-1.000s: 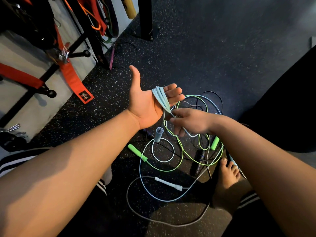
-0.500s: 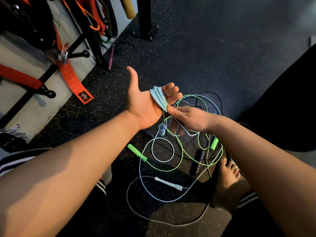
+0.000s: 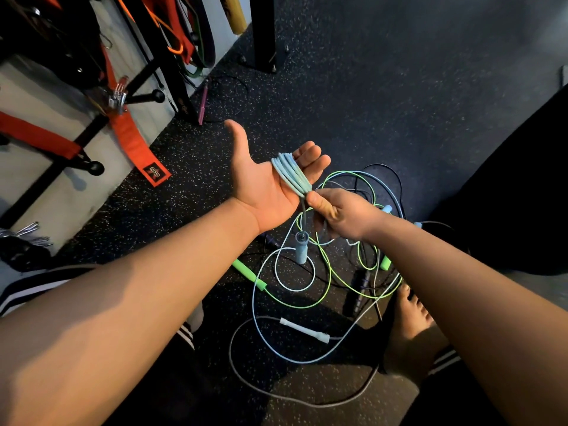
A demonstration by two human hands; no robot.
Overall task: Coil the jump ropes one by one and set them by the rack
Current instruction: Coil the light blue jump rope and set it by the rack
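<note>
Nearest the camera, a bare foot rests at the edge of the loose jump ropes on the speckled rubber floor. Among them are a white handle, a green handle with its green cord looping over the others, and a pair of black handles.

Above the pile, the right hand pinches the light-blue jump rope between thumb and fingers, just where the cord leaves the coil. One blue handle dangles below. The left hand is held flat, palm up, thumb spread wide. It grips nothing, and the finished turns sit wrapped around its straight fingers.

To wind well, each new turn should lie snug beside the last, with even tension. The free cord probably needs lifting clear of the green loops it crosses so it does not drag them along.

Farther off, the rack stands against the wall with an orange strap hanging from it, and a pink-handled rope lies at its foot.
</note>
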